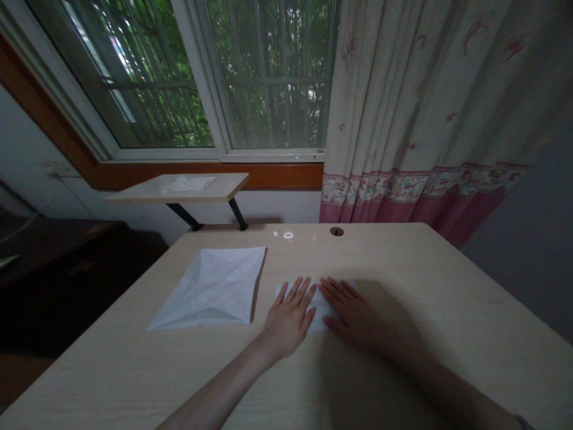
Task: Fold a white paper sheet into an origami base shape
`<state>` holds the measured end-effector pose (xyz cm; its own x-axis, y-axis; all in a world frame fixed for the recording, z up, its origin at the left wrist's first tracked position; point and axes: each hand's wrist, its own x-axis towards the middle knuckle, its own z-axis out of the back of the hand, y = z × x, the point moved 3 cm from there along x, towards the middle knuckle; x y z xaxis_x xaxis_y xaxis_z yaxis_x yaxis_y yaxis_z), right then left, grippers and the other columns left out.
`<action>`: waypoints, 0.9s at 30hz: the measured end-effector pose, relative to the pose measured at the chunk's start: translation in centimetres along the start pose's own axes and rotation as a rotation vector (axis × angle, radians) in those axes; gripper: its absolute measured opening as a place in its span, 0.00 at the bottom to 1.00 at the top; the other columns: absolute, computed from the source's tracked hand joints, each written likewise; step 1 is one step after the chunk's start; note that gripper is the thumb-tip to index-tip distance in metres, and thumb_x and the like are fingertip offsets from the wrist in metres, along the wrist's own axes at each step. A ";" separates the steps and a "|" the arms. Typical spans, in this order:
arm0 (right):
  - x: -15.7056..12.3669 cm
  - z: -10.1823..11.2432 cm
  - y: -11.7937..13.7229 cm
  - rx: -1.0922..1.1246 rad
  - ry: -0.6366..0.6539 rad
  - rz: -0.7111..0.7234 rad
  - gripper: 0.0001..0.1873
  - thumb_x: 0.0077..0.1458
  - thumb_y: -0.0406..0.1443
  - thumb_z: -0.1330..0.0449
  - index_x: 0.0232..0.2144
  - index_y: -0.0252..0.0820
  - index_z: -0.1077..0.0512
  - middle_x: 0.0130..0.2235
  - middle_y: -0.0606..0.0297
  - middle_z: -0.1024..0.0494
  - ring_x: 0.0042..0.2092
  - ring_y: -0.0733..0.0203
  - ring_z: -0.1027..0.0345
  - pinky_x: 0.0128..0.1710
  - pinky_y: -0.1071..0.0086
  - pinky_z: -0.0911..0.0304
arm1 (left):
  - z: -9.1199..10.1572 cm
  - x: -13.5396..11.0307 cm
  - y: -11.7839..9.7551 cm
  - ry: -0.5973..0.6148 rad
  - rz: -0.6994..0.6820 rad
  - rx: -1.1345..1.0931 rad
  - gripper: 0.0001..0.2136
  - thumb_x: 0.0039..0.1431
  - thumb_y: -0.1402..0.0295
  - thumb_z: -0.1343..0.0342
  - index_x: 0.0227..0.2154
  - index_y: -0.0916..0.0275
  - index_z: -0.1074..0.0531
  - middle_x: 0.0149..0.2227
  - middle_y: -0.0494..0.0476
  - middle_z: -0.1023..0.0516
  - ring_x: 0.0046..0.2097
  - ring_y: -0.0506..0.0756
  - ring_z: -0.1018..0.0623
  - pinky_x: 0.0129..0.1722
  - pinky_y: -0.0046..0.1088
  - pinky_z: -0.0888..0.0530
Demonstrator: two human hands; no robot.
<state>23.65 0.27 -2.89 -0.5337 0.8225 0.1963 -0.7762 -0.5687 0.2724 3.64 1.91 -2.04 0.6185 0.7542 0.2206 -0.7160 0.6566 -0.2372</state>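
Observation:
A small white sheet of paper (319, 309) lies flat on the table, partly covered by both hands. My left hand (290, 313) rests palm down on its left part, fingers stretched out and slightly apart. On the right part, my right hand (351, 313) also lies flat, its fingers extended toward the paper's far edge. The two thumbs point toward each other across the visible middle of the sheet. To the left of my left hand is a larger white sheet of paper (215, 289) with creases across it, untouched by either hand.
The light wooden table (385, 251) has a round cable hole (336, 232) near its far edge. A raised side shelf (147, 190) at the back left carries some white paper (192, 183). Behind stand a window (273, 77) and a floral curtain (403, 107).

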 end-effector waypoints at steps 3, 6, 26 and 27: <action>0.3 0.5 -0.3 -0.003 0.026 0.002 0.35 0.66 0.50 0.50 0.70 0.46 0.50 0.69 0.57 0.44 0.69 0.50 0.51 0.68 0.49 0.55 | 0.0 0.2 0.2 0.008 0.043 0.019 0.23 0.72 0.60 0.59 0.67 0.55 0.44 0.70 0.60 0.45 0.70 0.64 0.45 0.67 0.55 0.46; 0.5 0.8 -0.4 0.000 0.035 0.002 0.35 0.66 0.51 0.50 0.69 0.45 0.50 0.69 0.56 0.43 0.69 0.50 0.51 0.68 0.48 0.56 | -0.1 0.3 0.5 0.023 0.076 0.021 0.24 0.72 0.60 0.59 0.67 0.58 0.43 0.70 0.62 0.46 0.71 0.65 0.46 0.67 0.55 0.46; 0.0 0.8 -1.4 -0.158 0.027 -0.028 0.28 0.70 0.47 0.57 0.68 0.49 0.45 0.70 0.62 0.45 0.71 0.45 0.59 0.67 0.46 0.53 | 0.0 0.0 0.9 0.026 0.137 0.136 0.25 0.71 0.54 0.57 0.68 0.50 0.46 0.72 0.60 0.52 0.71 0.67 0.53 0.67 0.53 0.44; 0.0 0.9 -1.5 -0.158 0.032 -0.028 0.27 0.70 0.47 0.57 0.68 0.50 0.45 0.70 0.63 0.45 0.71 0.45 0.58 0.67 0.46 0.52 | 0.0 0.0 0.8 0.029 0.132 0.145 0.26 0.70 0.53 0.57 0.68 0.50 0.46 0.72 0.60 0.52 0.71 0.67 0.52 0.67 0.53 0.43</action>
<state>25.13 1.11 -2.46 -0.5198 0.8391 0.1603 -0.8326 -0.5396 0.1251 3.06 2.48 -2.23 0.5233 0.8352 0.1692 -0.8295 0.5447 -0.1232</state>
